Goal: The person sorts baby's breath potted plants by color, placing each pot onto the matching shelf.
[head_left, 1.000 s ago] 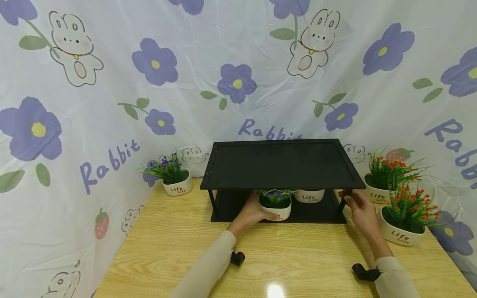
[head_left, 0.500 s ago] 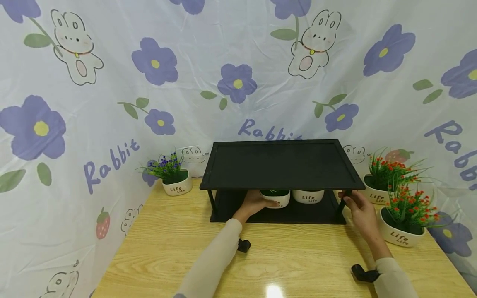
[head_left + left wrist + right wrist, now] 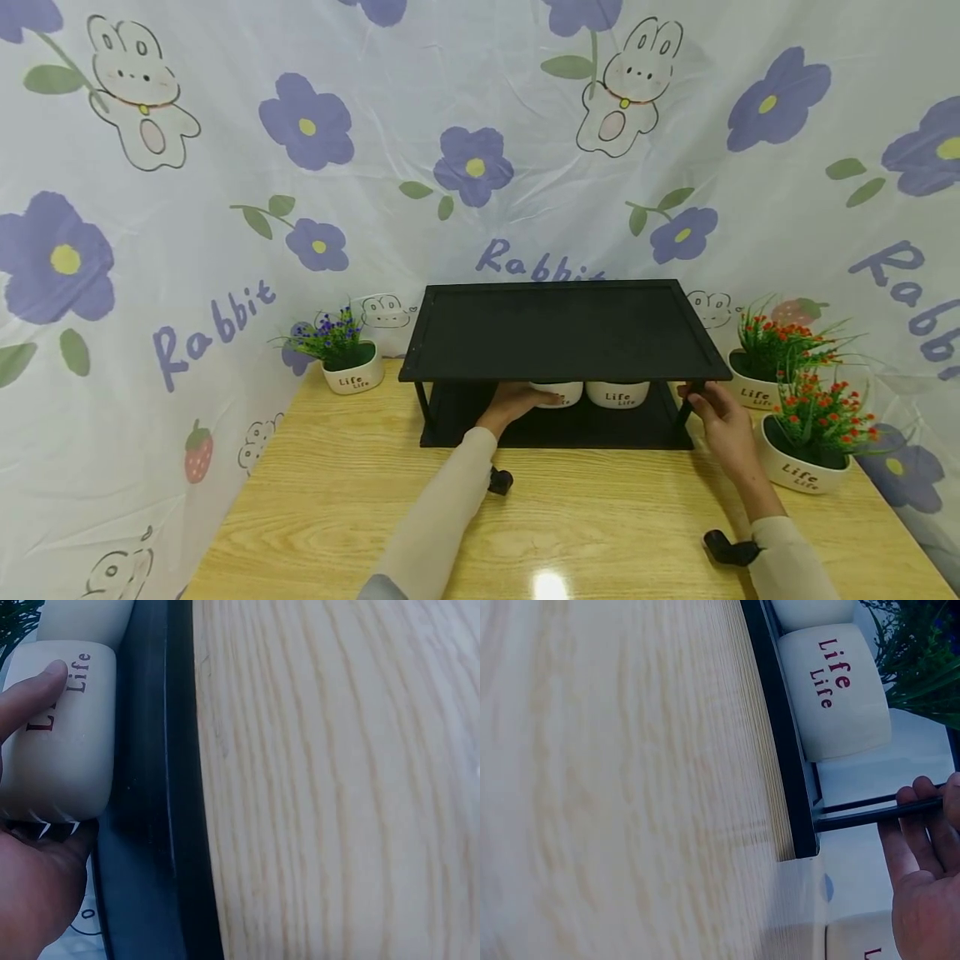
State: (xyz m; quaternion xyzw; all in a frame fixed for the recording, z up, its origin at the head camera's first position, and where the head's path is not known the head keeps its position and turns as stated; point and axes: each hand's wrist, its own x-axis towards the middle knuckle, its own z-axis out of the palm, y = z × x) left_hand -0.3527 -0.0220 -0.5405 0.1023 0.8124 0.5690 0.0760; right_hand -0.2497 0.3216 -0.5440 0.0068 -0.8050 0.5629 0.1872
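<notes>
Under the top board of a black two-tier shelf, my left hand grips a white plant pot marked "Life", its thumb across the front face. The board hides that pot's plant in the head view. Just to its right stands a second white pot on the lower board. In the right wrist view, purple flowers and green leaves show above this second pot. My right hand holds the shelf's front right post, with fingers curled round it.
A purple-flowered pot stands at the table's back left corner. Two red-flowered pots, one farther back and one nearer, stand right of the shelf, close to my right arm. A printed curtain hangs behind the wooden table.
My left hand has pushed its pot back and slightly right, deeper under the top board, so its purple flowers are now hidden. The right hand has stayed on the post.
</notes>
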